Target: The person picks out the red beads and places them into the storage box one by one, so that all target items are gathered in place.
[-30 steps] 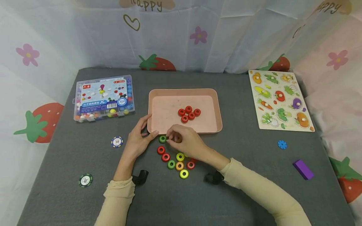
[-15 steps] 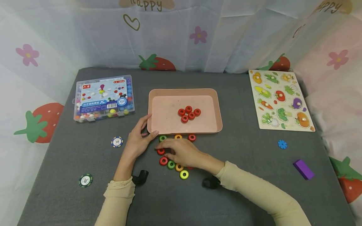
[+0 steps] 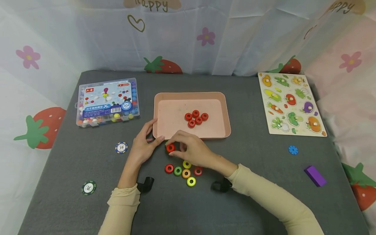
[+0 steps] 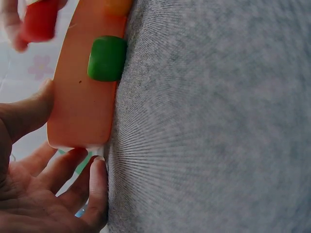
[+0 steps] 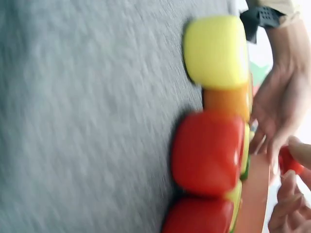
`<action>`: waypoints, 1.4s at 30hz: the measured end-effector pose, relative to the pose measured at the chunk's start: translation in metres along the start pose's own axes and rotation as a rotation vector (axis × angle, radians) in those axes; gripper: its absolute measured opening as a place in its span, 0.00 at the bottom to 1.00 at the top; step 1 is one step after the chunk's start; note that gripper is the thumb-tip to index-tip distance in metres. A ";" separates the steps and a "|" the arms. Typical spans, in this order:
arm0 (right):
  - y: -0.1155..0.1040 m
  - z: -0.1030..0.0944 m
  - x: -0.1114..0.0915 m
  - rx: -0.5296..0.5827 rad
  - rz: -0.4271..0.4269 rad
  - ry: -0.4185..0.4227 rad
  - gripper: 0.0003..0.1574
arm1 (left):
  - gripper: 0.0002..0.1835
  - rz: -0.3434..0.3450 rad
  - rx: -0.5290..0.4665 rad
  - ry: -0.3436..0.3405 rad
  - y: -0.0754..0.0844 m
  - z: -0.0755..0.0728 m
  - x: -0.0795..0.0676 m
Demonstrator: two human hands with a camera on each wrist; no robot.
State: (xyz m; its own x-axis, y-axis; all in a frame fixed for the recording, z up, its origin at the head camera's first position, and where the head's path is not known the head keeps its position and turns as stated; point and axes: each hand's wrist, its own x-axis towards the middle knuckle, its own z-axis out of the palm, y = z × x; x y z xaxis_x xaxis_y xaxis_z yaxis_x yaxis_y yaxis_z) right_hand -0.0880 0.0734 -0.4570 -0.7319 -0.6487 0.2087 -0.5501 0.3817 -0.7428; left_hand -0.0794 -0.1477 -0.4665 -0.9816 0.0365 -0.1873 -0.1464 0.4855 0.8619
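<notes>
My right hand [image 3: 192,148] pinches a red ring-shaped bead [image 3: 170,148] between thumb and fingers, just in front of the pink tray [image 3: 164,114]. In the left wrist view that bead is raised off the cloth, near the tray's rim. My left hand [image 3: 144,143] holds the tray's near-left corner, thumb at the front rim and fingers along the left side. Several red beads [image 3: 198,120] lie inside the tray. A green bead [image 4: 108,58] stands against its front wall, with an orange bead [image 4: 118,6] farther along; both are hidden in the head view.
Loose beads lie in front of the tray: red [image 3: 168,168], green [image 3: 177,171], orange [image 3: 186,173] and yellow [image 3: 191,181]. A bead box [image 3: 108,101] and chips [image 3: 121,147] are at left. At right are a vegetable puzzle board [image 3: 292,104], a blue disc [image 3: 293,150] and a purple block [image 3: 315,176].
My right hand left an orange bead by the tray's front, reached over the loose beads, picked up a red one and brought it toward the tray. Another red bead shifted nearer. My left hand stayed put.
</notes>
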 end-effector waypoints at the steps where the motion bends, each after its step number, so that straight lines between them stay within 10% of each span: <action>1: 0.001 -0.002 0.001 0.001 0.001 0.037 0.19 | 0.39 0.004 -0.002 -0.001 0.000 0.000 0.000; 8: 0.018 -0.019 0.015 0.018 0.149 0.233 0.18 | 0.38 0.011 -0.007 0.000 0.000 0.001 0.001; 18: 0.039 -0.027 0.026 -0.087 0.356 0.263 0.20 | 0.39 -0.014 -0.003 -0.006 0.000 0.001 0.001; 33: 0.044 -0.027 0.032 -0.168 0.393 0.279 0.19 | 0.39 -0.027 0.000 -0.005 0.000 0.001 -0.001; 42: 0.040 -0.033 0.022 -0.100 0.255 0.275 0.16 | 0.39 -0.023 0.004 -0.003 0.000 0.000 0.000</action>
State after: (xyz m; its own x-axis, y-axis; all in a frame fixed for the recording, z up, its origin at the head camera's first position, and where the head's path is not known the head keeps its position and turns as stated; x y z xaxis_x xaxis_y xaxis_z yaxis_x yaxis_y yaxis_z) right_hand -0.1391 0.0960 -0.4616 -0.9234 -0.3289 0.1979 -0.3627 0.5790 -0.7302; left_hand -0.0793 -0.1473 -0.4665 -0.9777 0.0279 -0.2082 -0.1683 0.4893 0.8557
